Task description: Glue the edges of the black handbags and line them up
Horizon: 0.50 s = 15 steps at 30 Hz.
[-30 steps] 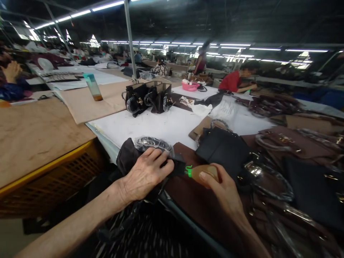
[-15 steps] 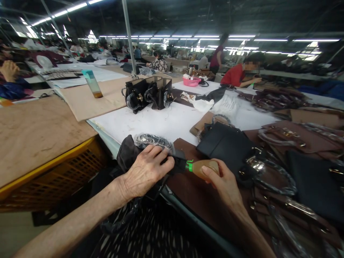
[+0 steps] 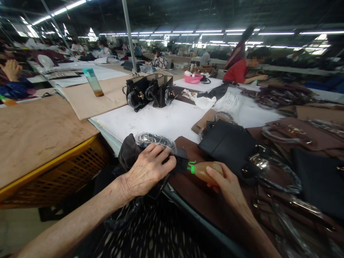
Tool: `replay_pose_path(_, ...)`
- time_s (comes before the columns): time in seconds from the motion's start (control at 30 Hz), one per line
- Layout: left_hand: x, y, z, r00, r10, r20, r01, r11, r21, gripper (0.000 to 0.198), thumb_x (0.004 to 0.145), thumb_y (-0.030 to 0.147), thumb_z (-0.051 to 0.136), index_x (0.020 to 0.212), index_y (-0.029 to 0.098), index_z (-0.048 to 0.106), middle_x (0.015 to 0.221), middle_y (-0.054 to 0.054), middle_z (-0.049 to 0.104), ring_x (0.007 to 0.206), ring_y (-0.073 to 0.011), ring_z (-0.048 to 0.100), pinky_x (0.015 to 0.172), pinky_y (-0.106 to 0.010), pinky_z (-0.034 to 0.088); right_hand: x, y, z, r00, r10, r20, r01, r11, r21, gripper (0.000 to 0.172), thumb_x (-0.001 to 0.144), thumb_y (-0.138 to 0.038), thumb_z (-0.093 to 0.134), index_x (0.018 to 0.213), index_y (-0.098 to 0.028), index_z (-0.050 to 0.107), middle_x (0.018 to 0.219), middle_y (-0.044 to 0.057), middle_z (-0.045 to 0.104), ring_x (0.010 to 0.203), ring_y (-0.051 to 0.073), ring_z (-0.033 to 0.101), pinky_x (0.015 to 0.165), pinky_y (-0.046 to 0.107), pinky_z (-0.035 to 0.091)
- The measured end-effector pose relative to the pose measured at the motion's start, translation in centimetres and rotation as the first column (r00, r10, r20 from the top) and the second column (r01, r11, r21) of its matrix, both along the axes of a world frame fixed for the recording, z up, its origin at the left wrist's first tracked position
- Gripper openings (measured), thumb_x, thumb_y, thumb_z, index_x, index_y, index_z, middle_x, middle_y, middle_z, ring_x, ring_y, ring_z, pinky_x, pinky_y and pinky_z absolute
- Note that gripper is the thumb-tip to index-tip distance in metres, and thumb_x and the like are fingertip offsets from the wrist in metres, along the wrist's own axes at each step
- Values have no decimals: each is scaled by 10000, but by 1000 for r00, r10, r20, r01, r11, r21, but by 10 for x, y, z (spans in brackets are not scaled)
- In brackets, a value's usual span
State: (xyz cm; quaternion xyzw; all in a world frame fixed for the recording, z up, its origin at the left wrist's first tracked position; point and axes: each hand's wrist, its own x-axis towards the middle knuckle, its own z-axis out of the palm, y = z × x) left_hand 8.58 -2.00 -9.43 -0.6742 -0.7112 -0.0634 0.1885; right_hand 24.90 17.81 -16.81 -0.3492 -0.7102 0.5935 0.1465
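My left hand [image 3: 150, 170] is closed over a black handbag [image 3: 127, 152] at the table's near edge, fingers bent against its upper part. Plastic film wraps the bag's handle [image 3: 156, 139], which arches just beyond my knuckles. In my right hand [image 3: 225, 182] is a squeeze bottle [image 3: 205, 172] of tan contents with a green nozzle cap, lying nearly level. Its tip points left at a dark strap or flap of the bag; whether the two touch, I cannot tell. Beneath the bottle lies a dark brown sheet [image 3: 185, 193].
Black handbags [image 3: 225, 147] and brown handbags [image 3: 295, 134] crowd the right side. Two small black bags [image 3: 147, 91] stand further back. A teal-lidded bottle [image 3: 93, 83] is at left, above a yellow crate [image 3: 61, 168]. Beyond a pink basin [image 3: 192, 79] sits a co-worker in red [image 3: 236, 71].
The view has shifted slightly. My right hand and the squeeze bottle sit a little further right, while my left hand keeps its hold on the bag. A standing person at the back leans more.
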Motion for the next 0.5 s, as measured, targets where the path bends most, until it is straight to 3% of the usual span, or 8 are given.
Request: replay_pose_path(0.5,0,1,0,1000,13,-22,-13,1000,-20,202,884,173,360,966,123,539,902,-92,567,830,-236,472,712,-373,395,9,-14,14,998,64,-5,-64,997,-32,418,741,-474,616,1042,-191,556,674,-10,610,513,173,553,394,233,351)
